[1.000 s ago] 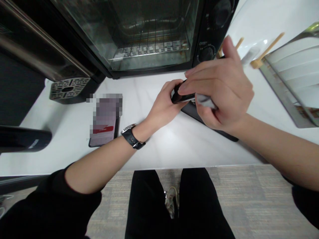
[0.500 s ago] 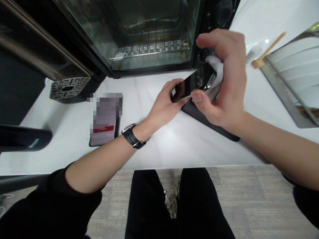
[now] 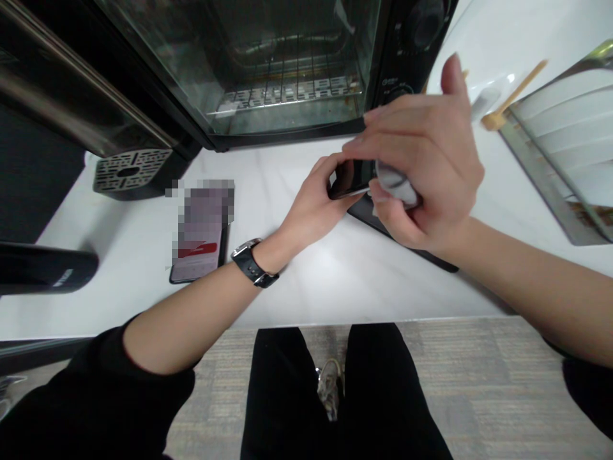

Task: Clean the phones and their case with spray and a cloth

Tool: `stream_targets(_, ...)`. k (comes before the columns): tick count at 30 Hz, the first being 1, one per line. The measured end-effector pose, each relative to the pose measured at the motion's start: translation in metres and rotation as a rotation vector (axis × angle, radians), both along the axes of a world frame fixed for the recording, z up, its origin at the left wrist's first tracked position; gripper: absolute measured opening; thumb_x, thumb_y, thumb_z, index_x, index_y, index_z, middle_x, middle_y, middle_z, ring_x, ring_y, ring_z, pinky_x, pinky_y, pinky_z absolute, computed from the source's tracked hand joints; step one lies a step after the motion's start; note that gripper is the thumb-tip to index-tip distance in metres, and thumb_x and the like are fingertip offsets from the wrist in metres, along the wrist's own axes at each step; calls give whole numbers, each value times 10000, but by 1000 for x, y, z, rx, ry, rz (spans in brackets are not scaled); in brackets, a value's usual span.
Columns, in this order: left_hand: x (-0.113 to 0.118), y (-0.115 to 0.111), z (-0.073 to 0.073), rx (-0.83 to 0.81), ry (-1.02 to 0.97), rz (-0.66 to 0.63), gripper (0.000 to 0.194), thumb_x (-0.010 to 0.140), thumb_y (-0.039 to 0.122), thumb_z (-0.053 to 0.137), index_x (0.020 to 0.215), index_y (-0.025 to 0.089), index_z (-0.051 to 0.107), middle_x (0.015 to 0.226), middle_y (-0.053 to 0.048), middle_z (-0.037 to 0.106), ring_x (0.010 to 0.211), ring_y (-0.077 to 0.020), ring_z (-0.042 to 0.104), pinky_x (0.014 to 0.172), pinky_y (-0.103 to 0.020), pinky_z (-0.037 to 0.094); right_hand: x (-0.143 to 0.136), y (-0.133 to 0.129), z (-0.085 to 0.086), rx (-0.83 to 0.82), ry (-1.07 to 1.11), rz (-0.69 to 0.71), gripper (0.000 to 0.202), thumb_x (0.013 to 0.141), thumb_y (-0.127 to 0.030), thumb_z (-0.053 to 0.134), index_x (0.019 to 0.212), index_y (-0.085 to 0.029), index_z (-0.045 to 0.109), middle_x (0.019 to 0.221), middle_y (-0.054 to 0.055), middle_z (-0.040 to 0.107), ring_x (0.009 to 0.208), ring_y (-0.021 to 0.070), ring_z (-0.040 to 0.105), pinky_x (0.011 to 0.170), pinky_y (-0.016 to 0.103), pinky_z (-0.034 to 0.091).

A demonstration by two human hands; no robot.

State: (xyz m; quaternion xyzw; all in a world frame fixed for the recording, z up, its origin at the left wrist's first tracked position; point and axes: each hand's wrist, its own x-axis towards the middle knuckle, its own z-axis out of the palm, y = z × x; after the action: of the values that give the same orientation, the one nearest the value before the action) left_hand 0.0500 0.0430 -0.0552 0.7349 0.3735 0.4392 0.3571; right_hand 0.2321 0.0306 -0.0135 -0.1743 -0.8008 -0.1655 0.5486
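My left hand (image 3: 313,201), with a black-strapped watch (image 3: 253,262) on its wrist, is closed around the left end of a glossy black phone-like device (image 3: 353,177) with a silver edge, held above the counter. My right hand (image 3: 428,153) pinches a wadded pale grey cloth or tissue (image 3: 398,185) against the device's right part. The little finger sticks up. Most of the device's right end is hidden behind the right hand and the wad. Under both hands a flat black slab (image 3: 433,257) lies on the counter, partly covered.
A toaster oven (image 3: 287,131) stands behind my hands. To the left are a phone (image 3: 194,271) with a blurred screen, a machine's drip tray (image 3: 131,171) and a dark cylinder (image 3: 48,268). A rack (image 3: 550,185) with white plates and a wooden-handled utensil (image 3: 522,92) are at right.
My right hand has turned over and slid leftward with the wad along the device, covering its right end. Its fingers now point left over the top. The left hand keeps its hold.
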Motion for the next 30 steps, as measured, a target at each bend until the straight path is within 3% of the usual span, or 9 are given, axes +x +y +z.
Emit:
stream_targets(4, 2, 3, -4, -45, -41, -9, 335, 862, 323, 762, 1174, 245, 668, 1223, -78, 700, 1202, -290, 618, 1115, -476, 470, 1, -2, 3, -178, 65, -102, 493, 941, -545, 541, 1318, -254, 668, 1243, 85, 736, 1212, 363, 679, 1249, 604, 375)
stream_targets(7, 2, 3, -3, -68, -34, -10, 328, 878, 324, 747, 1186, 250, 662, 1214, -68, 699, 1162, -278, 625, 1082, -463, 483, 2, -3, 6, -229, 69, -87, 550, 956, -599, 515, 1376, -263, 630, 1305, 96, 706, 1248, 373, 647, 1206, 580, 444)
stream_targets(11, 1, 1, -1, -60, -25, -8, 338, 866, 325, 761, 1179, 243, 663, 1195, -66, 695, 1162, -276, 617, 1076, -450, 483, 2, -3, 6, -228, 47, -57, 519, 958, -573, 534, 1361, -260, 630, 1299, 96, 705, 1230, 367, 637, 1096, 529, 534)
stream_targets(17, 3, 4, -4, -47, -46, -16, 344, 860, 358, 768, 1169, 255, 659, 1212, -76, 694, 1175, -295, 617, 1088, -492, 483, 1, -2, 5, -219, 57, -11, 476, 935, -509, 555, 1282, -201, 658, 1246, 120, 704, 1205, 366, 643, 1050, 553, 548)
stream_targets(20, 2, 6, -6, -29, -33, 9, 281, 864, 392, 773, 1092, 276, 660, 1160, -58, 698, 1137, -293, 619, 1059, -505, 496, 0, -2, 6, -166, 16, 23, 324, 954, -360, 495, 1185, -216, 670, 1149, 85, 746, 1175, 323, 676, 1137, 585, 495)
stream_targets(23, 0, 5, -5, -3, 0, 6, 343, 842, 391, 798, 1122, 259, 650, 1202, -62, 686, 1184, -288, 612, 1081, -481, 491, 0, -2, 5, -37, -45, 19, 284, 970, -244, 435, 1104, -219, 684, 1039, 33, 780, 1017, 246, 742, 1235, 598, 398)
stream_targets(27, -1, 1, 0, 14, 30, 4, 331, 857, 361, 775, 1136, 237, 648, 1263, -73, 682, 1223, -288, 613, 1110, -475, 479, 1, 0, 1, 43, -49, 31, 289, 997, -280, 446, 1155, -246, 685, 1057, 0, 781, 976, 221, 763, 1237, 571, 405)
stream_targets(30, 1, 2, -1, -22, -3, 9, 289, 851, 362, 773, 1094, 249, 665, 1176, -62, 697, 1174, -298, 622, 1082, -492, 489, 1, 2, 0, -40, -5, -20, 314, 995, -379, 499, 1204, -246, 691, 1123, 29, 771, 1089, 286, 743, 1265, 610, 352)
